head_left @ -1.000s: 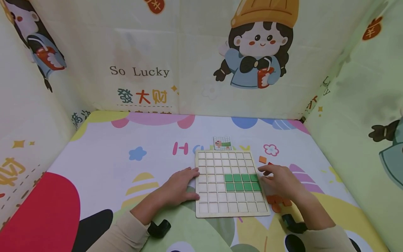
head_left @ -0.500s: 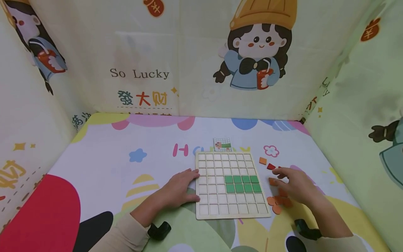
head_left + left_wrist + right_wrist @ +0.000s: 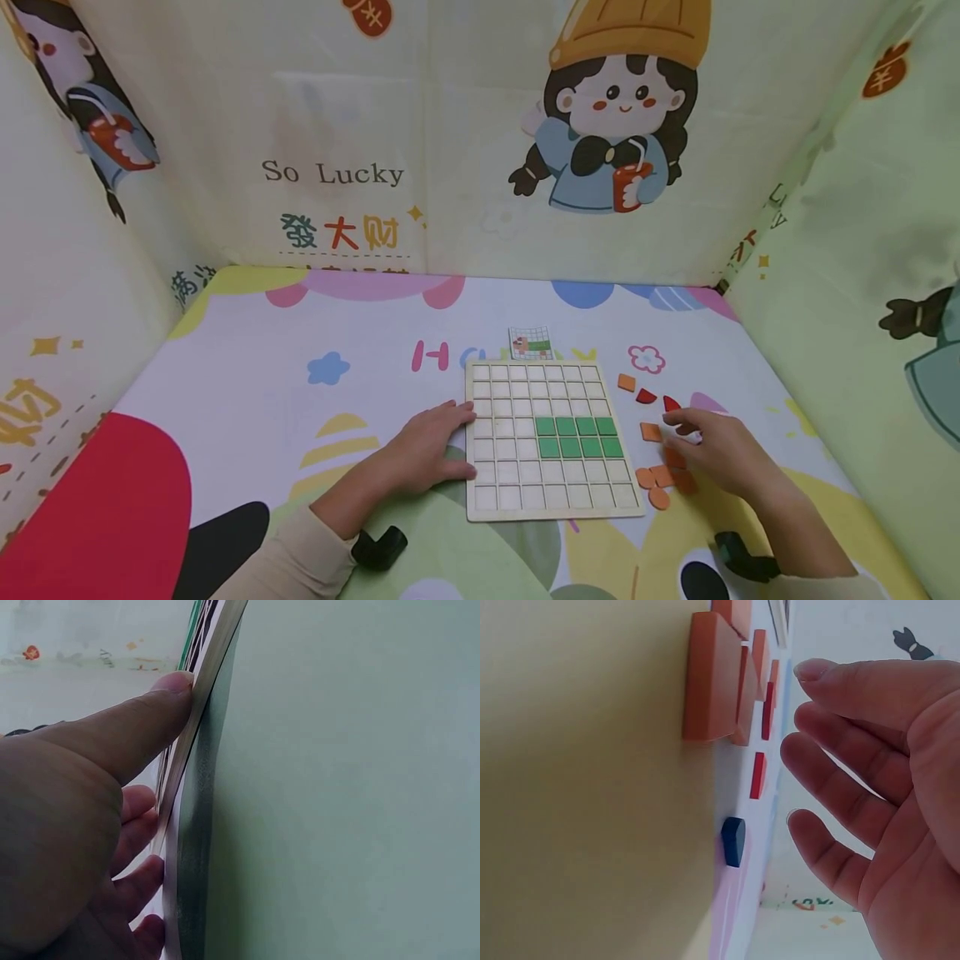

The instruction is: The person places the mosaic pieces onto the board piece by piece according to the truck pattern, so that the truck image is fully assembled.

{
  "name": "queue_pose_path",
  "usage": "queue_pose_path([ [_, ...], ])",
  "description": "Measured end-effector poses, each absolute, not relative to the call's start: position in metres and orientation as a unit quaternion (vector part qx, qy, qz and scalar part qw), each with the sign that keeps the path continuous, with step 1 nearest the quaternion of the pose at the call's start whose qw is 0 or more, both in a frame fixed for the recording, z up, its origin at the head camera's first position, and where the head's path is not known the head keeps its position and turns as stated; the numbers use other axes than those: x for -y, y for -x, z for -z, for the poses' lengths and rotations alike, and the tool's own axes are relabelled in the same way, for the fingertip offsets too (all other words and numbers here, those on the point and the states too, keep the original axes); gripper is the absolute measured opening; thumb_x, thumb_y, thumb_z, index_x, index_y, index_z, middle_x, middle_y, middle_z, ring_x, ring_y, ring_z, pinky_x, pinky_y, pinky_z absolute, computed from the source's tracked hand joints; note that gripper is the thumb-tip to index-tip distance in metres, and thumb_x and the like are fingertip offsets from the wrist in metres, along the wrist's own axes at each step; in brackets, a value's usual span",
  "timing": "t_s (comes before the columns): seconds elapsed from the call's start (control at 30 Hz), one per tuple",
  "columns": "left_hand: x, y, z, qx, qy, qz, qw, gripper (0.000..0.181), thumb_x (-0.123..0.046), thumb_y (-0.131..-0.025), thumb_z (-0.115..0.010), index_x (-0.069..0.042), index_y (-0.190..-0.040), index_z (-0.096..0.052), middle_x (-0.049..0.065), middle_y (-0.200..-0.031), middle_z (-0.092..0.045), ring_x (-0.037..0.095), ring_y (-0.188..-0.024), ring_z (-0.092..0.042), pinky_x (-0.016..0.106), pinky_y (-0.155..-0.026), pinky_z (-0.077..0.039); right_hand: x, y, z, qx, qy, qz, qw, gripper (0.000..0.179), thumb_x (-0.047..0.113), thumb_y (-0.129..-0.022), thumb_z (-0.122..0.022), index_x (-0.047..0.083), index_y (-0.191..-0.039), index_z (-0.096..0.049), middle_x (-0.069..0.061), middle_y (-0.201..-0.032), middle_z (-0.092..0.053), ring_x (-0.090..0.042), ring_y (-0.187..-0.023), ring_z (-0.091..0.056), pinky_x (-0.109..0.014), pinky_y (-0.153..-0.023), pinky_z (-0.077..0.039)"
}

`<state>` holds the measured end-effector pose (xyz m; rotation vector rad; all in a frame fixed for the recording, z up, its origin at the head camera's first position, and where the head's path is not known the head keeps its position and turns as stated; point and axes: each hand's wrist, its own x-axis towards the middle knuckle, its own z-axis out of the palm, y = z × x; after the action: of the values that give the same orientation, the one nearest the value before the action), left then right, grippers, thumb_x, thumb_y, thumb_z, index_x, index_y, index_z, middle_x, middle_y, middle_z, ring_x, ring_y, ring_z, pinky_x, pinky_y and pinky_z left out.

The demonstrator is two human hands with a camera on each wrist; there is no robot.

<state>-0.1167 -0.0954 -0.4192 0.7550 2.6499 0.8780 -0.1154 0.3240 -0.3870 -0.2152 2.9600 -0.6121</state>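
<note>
Two hands (image 3: 423,446) flank the board (image 3: 502,451) (right one (image 3: 720,446) raised).

On my feed I see L hand (image 3: 429,446) touching grid board (image 3: 525,472), lower ctr, 8 green tiles (image 3: 571,447) in it; R hand (image 3: 720,450) nr orange pcs (image 3: 662,476), lower right.

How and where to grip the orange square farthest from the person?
Right hand should probably pinch the orange square by its left and right edges, from above: it lies flat, uncovered, with a gap between it and the board.
</note>
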Motion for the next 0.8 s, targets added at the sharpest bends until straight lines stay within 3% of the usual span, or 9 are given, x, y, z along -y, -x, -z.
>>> queue_pose_path([
  [0.3, 0.095, 0.117, 0.419, -0.908, -0.262, -0.303, 0.123, 0.072, -0.031, -0.086, -0.079, -0.001, -0.144, -0.048, 0.012, -0.154, -0.042, 0.037, -0.143, -0.032, 0.055, -0.114, -0.028, -0.320, 0.120, 0.395, -0.977, 0.080, 0.186, 0.062, 0.032, 0.019, -0.087, -0.075, 0.005, -0.116, -0.072, -0.010, -0.100, -0.071, -0.031, -0.093, -0.062, -0.032, -0.065, -0.052],
  [0.8, 0.096, 0.117, 0.420, -0.909, -0.259, -0.303, 0.123, 0.071, -0.031, -0.087, -0.078, -0.002, -0.144, -0.049, 0.010, -0.155, -0.041, 0.036, -0.144, -0.032, 0.055, -0.113, -0.028, -0.310, 0.124, 0.393, -0.974, 0.101, 0.187, 0.084, 0.029, 0.014, -0.087, -0.073, 0.003, -0.114, -0.072, -0.006, -0.099, -0.071, -0.024, -0.087, -0.062, -0.043, -0.076, -0.054],
])
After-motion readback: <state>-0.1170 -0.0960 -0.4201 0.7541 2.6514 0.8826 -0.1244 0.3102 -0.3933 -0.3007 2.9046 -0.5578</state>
